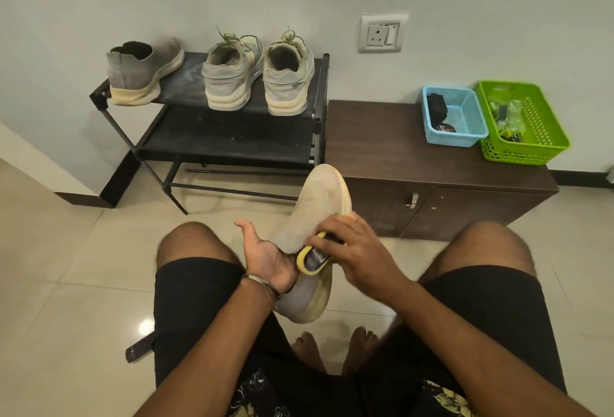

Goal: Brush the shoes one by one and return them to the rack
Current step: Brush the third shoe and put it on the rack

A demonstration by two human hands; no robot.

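Between my knees I hold a grey slip-on shoe (310, 210) with a yellowed sole, its toe pointing up and away. My left hand (265, 250) has its fingers inside the shoe's opening, thumb sticking out. My right hand (352, 247) grips a yellow-edged brush (314, 259) with dark bristles, pressed against the shoe's upper. On the top shelf of the black rack (232, 137) stand the matching grey slip-on (143, 71) at the left and a pair of laced grey sneakers (259, 74) to its right.
A dark wooden cabinet (415, 164) stands right of the rack, carrying a blue basket (455, 116) and a green basket (521, 121) of small items. A wall socket (383, 33) sits above. A dark remote-like object (139, 348) lies on the glossy tiled floor by my left leg.
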